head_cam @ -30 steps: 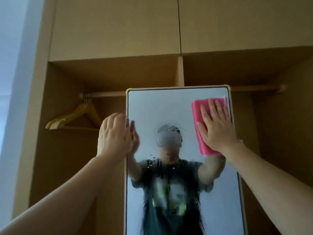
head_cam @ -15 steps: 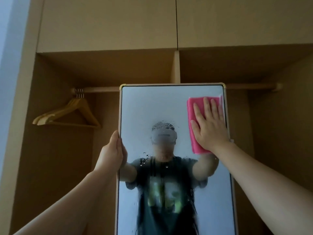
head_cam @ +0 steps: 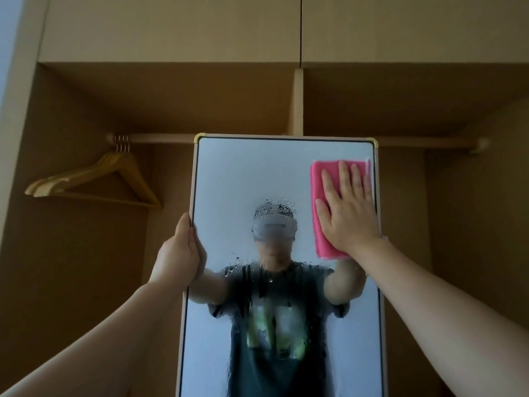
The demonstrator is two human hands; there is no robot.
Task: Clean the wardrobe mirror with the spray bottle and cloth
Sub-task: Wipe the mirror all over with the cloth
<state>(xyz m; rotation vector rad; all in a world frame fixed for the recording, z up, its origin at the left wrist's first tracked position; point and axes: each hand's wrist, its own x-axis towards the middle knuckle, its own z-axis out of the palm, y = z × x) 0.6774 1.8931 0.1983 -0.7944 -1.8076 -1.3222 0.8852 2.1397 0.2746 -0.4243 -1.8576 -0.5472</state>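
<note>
**Right hand**: laid flat, fingers straight and slightly spread, and pressed palm-down on a pink cloth. Nothing is gripped by it.

**Cloth:** held flat against the glass of the mirror, at about 2 o'clock on the visible pane. Its right margin lies just beside the frame's right edge and its top margin just below the upper frame. Pink is exposed at 9 o'clock and 6 o'clock of the hand.

**Left hand**: clamped round the mirror's left edge at about 9 o'clock. Which digits lie in front of the glass cannot be told.

**Mirror:** shown upright, with a pale frame and yellowish caps on the two upper corners. Droplets and run marks are spread over the central and lower glass, across the reflection of a person in a dark printed shirt.

**Surroundings:**
- A wooden rail is run across the open wardrobe, behind the mirror's top at 12 o'clock.
- Wooden hangers are hung from the rail at about 10 o'clock of the left hand.
- A vertical divider is seen above the mirror, beneath closed upper doors.
</note>
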